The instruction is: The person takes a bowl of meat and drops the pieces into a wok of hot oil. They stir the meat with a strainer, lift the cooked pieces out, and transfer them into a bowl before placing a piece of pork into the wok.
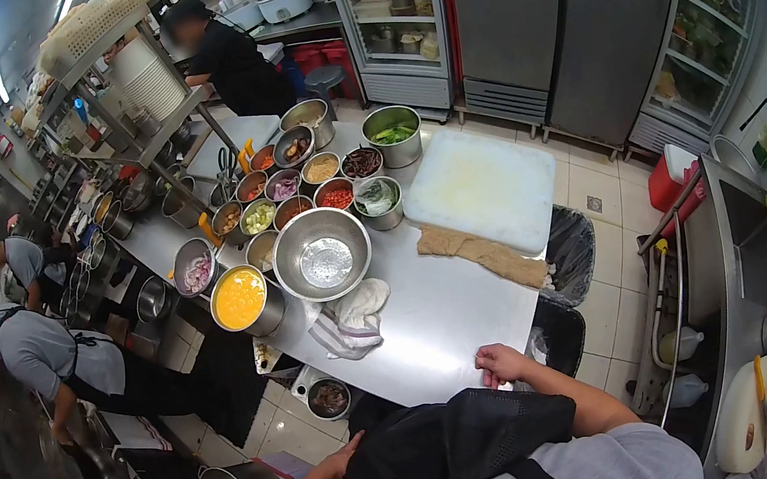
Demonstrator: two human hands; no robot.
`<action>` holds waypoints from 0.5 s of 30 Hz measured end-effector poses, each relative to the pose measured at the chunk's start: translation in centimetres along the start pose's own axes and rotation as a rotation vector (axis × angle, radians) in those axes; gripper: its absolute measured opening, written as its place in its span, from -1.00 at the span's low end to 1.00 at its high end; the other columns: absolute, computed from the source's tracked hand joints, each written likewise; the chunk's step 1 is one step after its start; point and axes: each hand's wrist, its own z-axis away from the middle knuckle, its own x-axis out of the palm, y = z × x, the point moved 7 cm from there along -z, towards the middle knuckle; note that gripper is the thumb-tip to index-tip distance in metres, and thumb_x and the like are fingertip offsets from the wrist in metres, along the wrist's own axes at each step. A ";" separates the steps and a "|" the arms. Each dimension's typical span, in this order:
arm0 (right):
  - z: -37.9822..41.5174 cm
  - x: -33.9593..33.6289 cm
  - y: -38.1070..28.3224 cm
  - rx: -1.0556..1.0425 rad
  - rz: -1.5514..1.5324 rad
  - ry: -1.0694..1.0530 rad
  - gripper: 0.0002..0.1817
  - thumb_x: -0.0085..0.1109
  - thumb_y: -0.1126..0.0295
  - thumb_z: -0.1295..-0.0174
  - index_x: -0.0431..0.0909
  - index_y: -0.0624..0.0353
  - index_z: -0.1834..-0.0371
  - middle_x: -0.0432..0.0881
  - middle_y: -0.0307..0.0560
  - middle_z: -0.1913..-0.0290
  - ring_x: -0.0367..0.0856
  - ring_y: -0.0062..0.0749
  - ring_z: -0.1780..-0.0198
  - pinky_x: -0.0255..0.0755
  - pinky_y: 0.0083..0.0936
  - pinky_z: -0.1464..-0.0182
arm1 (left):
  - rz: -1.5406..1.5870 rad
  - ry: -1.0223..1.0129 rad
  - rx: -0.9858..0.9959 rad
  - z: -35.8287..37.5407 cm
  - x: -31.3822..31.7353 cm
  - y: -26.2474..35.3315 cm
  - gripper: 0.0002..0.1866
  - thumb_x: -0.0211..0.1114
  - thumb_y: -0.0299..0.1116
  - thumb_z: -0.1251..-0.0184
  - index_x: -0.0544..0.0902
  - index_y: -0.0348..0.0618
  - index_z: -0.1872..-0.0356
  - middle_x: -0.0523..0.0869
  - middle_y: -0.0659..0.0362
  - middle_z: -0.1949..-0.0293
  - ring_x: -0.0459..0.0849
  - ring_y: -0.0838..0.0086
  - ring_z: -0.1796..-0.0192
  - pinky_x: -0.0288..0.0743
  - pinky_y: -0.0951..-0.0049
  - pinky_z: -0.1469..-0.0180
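My left hand is low beside my waist, against the black apron; its visible fingers look stretched out and hold nothing that I can see. My right hand is at the near edge of the steel table, its fingers curled in and nothing visible in them. On the table to the left of that hand is a crumpled white cloth. Beyond it stands a large, bare-bottomed metal bowl, beside a pot of yellow liquid. A folded brown cloth lies along the white cutting board.
Several small metal containers with chopped food, one with red pieces, crowd the table's far left. Lined bins stand at its right. A sink counter is farther right. Co-workers stand at the left, another person at the back.
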 end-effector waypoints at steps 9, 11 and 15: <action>-0.1 0.0 -0.2 0.004 0.025 0.010 -0.75 -0.17 0.28 -0.48 0.47 0.19 0.18 0.64 -0.09 0.54 0.56 -0.52 0.63 0.39 -0.60 0.60 | -0.334 0.113 0.323 0.1 -1.6 4.3 -0.31 0.27 -0.10 -0.20 0.35 -0.02 -0.38 0.34 0.10 -0.41 0.12 0.15 -0.50 -0.42 -0.12 -0.52; -0.3 0.1 0.0 0.002 0.043 -0.008 -0.77 -0.19 0.32 -0.45 0.44 0.22 0.16 0.64 -0.07 0.53 0.60 -0.47 0.62 0.36 -0.60 0.62 | -0.392 0.078 0.264 -0.1 -1.5 4.7 -0.31 0.27 -0.10 -0.21 0.34 -0.03 -0.38 0.33 0.07 -0.41 0.12 0.13 -0.50 -0.40 -0.12 -0.52; -0.5 0.2 0.3 0.012 0.022 -0.003 -0.77 -0.20 0.32 -0.46 0.43 0.22 0.16 0.65 -0.06 0.52 0.60 -0.46 0.62 0.35 -0.60 0.63 | 0.002 0.098 -0.009 0.5 -2.7 5.5 -0.29 0.28 -0.12 -0.20 0.31 -0.06 -0.38 0.30 0.01 -0.42 0.11 0.10 -0.50 -0.35 -0.12 -0.52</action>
